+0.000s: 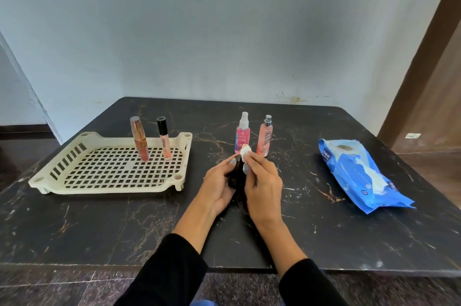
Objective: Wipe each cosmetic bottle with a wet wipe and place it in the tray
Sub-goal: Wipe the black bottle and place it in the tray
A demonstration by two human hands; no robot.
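Note:
My left hand (219, 187) grips a small black bottle (235, 174) above the middle of the table. My right hand (263, 181) presses a white wet wipe (245, 152) against the bottle's top and side. Behind the hands two pink spray bottles stand upright on the table, one with a white nozzle (242, 133) and one with a grey nozzle (265, 137). The cream perforated tray (50, 176) lies at the left. A copper-capped lipstick tube (140, 139) and a black-capped lip gloss (164, 138) stand upright in the tray's far part.
A blue pack of wet wipes (359, 171) lies at the right, with a white wipe sticking out of its opening. The dark marble table (99, 230) backs onto a pale wall. A brown door frame (429, 68) rises at the far right.

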